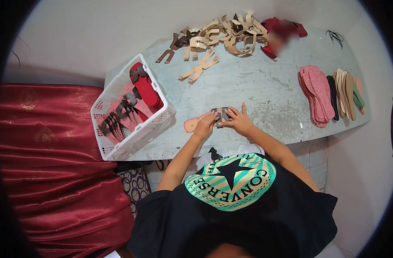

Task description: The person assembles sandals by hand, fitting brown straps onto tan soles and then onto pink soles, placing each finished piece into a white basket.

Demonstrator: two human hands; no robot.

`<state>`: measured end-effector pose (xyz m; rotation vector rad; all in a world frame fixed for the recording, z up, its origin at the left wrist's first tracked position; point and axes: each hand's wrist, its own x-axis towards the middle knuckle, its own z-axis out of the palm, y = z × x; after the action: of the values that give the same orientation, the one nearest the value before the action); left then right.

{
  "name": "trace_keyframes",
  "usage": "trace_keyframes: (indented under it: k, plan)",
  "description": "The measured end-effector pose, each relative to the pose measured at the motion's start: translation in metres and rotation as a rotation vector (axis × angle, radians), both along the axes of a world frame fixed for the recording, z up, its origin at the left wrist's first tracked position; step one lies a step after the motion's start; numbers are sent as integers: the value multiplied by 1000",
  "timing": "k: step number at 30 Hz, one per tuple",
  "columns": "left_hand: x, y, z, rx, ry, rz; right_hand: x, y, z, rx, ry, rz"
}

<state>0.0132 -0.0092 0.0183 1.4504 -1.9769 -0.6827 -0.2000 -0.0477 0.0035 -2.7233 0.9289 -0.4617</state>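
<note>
Pink insole (191,124) flat on the grey table (256,81), just off the white basket (138,136) on the side toward the person's middle. Its rounded end points at the basket's wall, close but apparently not touching. A dark strap piece (221,114) lies across the end of the insole farther from the basket.

Hands: both are down on the work, side by side and nearly touching. The left hand (205,124), the one nearer the basket, is curled, with its fingertips on the basket-side edge of the strap. Whether it pinches the strap or only presses it cannot be told. The right hand (238,121), on the far side from the basket, has its fingers spread and lying flat, bearing down on the strap and gripping nothing.

Position of thing to hand: the insole runs under the left hand and sticks out from it toward the basket. The strap sits between the two sets of fingertips.

Judgement on doing it well: one hand should pin the insole so it cannot slide while the other squares the strap to the insole's edges. Pressure is likely best worked from the strap's middle outward, so no corner lifts. The free end of the insole should be kept from nudging the basket.

Elsewhere: more strapped insoles stand inside the basket. A heap of tan straps (224,34) lies beyond the basket, up the table. A stack of pink insoles (317,94) sits well apart from the basket, at the table's opposite end.
</note>
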Motion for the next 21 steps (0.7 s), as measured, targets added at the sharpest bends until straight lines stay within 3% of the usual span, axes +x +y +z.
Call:
trace_keyframes:
  k: [15,21]
  plan:
    - [5,7,-1,-103,-66,-103,0,0,-2,-10,-7,1]
    - [0,18,10,-112,-230,-150,-1,-1,0,12,-35,1]
